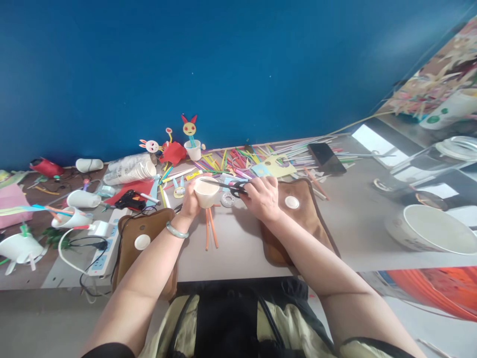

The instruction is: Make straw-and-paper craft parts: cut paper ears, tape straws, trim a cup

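Observation:
My left hand [191, 199], with a pale bangle at its wrist, is closed around the side of a small white paper cup [207, 200]. My right hand [264, 196] grips the black handles of a pair of scissors [237, 189]. The scissor blades point left across the top of the cup; whether they touch it I cannot tell. Several thin orange sticks [211, 231] show just below the cup, over the grey tabletop. A grey ring-shaped piece [228, 200] lies between my hands, and a yellow sheet with cut-out holes [280, 166] is beyond the right one.
Brown pads [145, 231] lie under both forearms. Leftward are a glue gun [130, 200], a power strip [108, 246] with cables and stacked paper cups [132, 170]. Colourful strips [231, 160] line the blue wall. A phone [327, 158] and a large white tub [434, 228] stand right.

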{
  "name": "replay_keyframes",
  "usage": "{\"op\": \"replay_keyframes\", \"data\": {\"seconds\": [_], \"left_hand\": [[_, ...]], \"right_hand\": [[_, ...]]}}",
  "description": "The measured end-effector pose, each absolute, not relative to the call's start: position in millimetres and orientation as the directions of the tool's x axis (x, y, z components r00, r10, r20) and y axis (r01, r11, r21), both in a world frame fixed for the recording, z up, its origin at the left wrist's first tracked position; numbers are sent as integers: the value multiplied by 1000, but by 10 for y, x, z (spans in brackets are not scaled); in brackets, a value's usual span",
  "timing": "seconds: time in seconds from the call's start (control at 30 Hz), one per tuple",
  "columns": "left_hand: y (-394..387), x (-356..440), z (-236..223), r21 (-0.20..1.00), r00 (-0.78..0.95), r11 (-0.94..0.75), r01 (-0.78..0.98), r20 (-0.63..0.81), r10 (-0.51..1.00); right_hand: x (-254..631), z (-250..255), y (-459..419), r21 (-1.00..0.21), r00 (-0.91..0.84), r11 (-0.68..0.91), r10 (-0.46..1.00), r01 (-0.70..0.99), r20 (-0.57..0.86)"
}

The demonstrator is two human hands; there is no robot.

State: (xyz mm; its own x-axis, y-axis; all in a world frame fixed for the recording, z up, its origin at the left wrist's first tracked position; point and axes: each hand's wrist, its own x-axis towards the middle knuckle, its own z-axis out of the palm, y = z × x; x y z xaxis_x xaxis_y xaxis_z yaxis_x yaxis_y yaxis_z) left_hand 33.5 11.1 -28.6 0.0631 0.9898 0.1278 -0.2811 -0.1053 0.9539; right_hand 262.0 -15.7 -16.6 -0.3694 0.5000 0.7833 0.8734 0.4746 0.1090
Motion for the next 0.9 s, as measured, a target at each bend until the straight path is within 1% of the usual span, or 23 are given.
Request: {"op": "replay_keyframes", "data": {"seconds": [0.13,0.3,0.5,0.73,0.9], "left_hand": [[97,375,-190,911,51,7,-413,16,999],[86,386,-65,831,86,132,-541,-102,991],[76,379,-3,807,61,109,-580,-91,994],[90,348,5,809,48,63,-585,-43,998],[97,317,23,793,39,54,-607,-39,999]], "right_hand": [[2619,-161,-161,90,-359,468,528,879,770],[2611,-151,-167,64,-343,454,564,888,751],[2600,-149,-166,23,-321,459,585,888,745],[2594,-156,-166,66,-330,434,567,898,755],[2601,-170,-157,35,-324,451,583,892,745]]}}
